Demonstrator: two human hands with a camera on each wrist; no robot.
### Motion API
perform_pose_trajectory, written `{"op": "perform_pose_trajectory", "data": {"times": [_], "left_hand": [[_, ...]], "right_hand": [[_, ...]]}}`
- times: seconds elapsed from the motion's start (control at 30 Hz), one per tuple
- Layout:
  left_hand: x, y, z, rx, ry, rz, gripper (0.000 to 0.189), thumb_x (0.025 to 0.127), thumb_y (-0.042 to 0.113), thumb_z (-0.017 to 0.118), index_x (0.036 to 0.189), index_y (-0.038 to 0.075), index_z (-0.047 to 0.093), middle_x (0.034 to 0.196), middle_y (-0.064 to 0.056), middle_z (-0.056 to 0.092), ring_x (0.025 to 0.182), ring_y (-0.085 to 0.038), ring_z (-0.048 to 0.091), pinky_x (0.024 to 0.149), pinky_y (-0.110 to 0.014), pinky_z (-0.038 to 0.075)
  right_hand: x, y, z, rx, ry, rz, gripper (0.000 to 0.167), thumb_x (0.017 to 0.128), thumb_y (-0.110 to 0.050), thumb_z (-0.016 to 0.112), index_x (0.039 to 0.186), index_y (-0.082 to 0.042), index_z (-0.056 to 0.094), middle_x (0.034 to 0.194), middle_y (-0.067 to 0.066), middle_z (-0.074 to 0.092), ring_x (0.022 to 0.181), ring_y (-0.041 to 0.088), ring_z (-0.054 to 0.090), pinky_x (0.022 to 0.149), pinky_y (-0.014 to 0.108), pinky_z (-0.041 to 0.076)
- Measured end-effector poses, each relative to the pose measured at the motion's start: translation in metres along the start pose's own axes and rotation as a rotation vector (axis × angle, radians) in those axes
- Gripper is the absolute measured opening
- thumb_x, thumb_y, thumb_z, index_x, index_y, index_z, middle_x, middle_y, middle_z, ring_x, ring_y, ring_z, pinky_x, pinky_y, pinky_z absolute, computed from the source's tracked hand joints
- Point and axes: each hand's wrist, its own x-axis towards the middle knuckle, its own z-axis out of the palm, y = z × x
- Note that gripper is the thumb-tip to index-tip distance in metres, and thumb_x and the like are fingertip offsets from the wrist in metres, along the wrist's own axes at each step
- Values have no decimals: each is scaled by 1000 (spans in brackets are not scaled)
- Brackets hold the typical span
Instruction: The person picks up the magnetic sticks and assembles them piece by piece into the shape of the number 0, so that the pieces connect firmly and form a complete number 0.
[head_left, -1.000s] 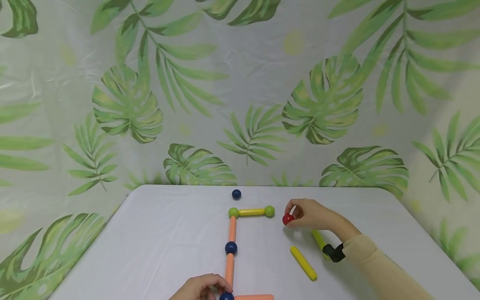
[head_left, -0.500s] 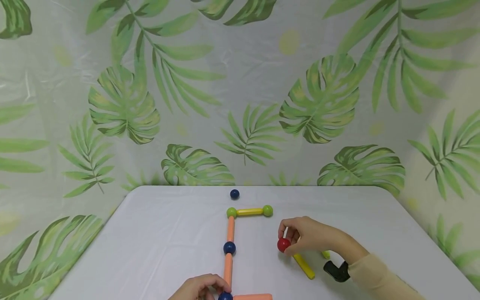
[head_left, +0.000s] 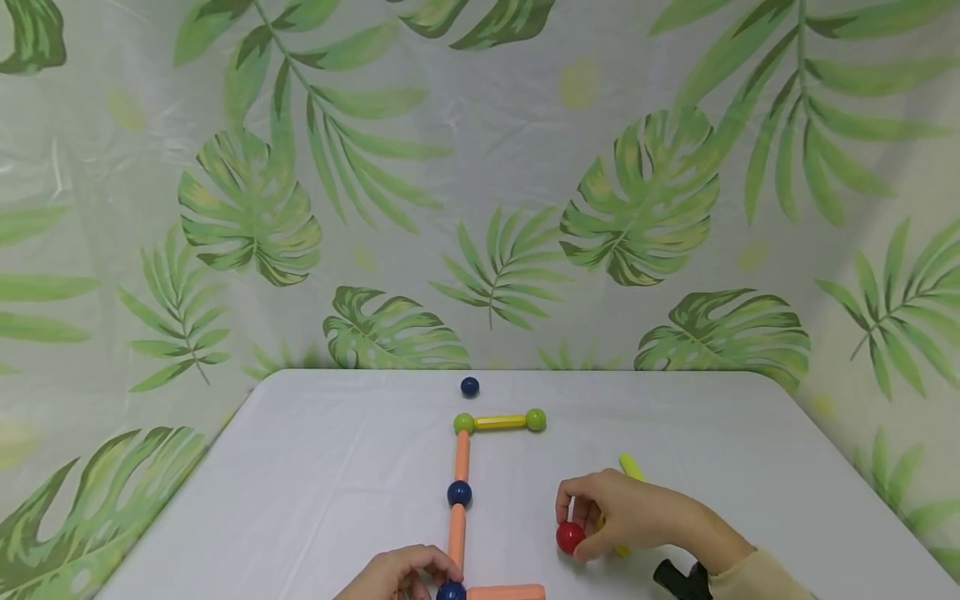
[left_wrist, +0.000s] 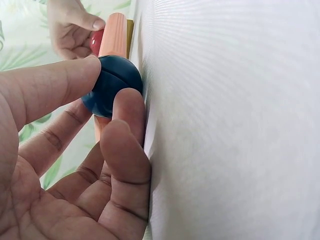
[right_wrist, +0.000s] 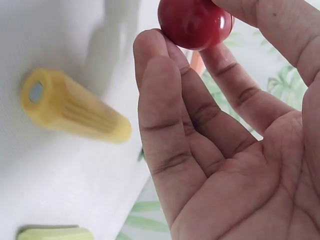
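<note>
My right hand (head_left: pixel 626 512) pinches a red ball (head_left: pixel 570 537) between thumb and fingers, over the right half of the table. In the right wrist view the red ball (right_wrist: pixel 195 22) sits at the fingertips, with a yellow stick (right_wrist: pixel 75 105) lying beside the hand. At the near edge my left hand (head_left: pixel 405 573) holds a dark blue ball (left_wrist: pixel 115 85) with thumb and fingers. That ball joins an upward-running orange stick (head_left: pixel 457 533) and a sideways orange stick (head_left: pixel 506 592). Another blue ball (head_left: pixel 460 493) and a second orange stick (head_left: pixel 462 457) continue the chain away from me.
Beyond, a green ball (head_left: pixel 464 423), a yellow stick (head_left: pixel 501 422) and another green ball (head_left: pixel 536 419) form the chain's far arm. A loose blue ball (head_left: pixel 469 386) lies near the back edge. A yellow-green stick (head_left: pixel 631 467) lies behind my right hand.
My right hand has moved toward me with the red ball, coming nearer the sideways orange stick and passing over the yellow stick. My left hand has stayed on its blue ball.
</note>
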Motion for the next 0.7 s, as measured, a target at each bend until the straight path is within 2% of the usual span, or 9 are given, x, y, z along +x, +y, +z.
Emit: {"op": "perform_pose_trajectory", "data": {"times": [0.3, 0.5, 0.7], "left_hand": [[2, 0, 1, 10, -2, 11, 30, 93, 4, 77, 122, 0, 72, 106, -3, 69, 73, -3, 58, 68, -14, 46], [1, -2, 3, 39, 26, -25, 27, 93, 7, 77, 120, 4, 74, 104, -2, 69, 73, -5, 57, 68, -16, 46], [2, -3, 4, 44, 40, -18, 27, 93, 8, 78, 119, 4, 74, 103, -3, 69, 73, -6, 57, 67, -16, 46]], "right_hand": [[-9, 2, 17, 63, -39, 27, 29, 85, -9, 88, 104, -19, 67, 86, -7, 66, 75, 1, 59, 70, 18, 52], [-13, -1, 25, 78, -41, 48, 29, 84, -9, 87, 102, -21, 69, 85, -7, 67, 76, 2, 61, 71, 19, 52], [-14, 0, 27, 91, -42, 9, 27, 85, -10, 87, 103, -21, 69, 86, -9, 66, 78, 0, 61, 71, 18, 53]]}}
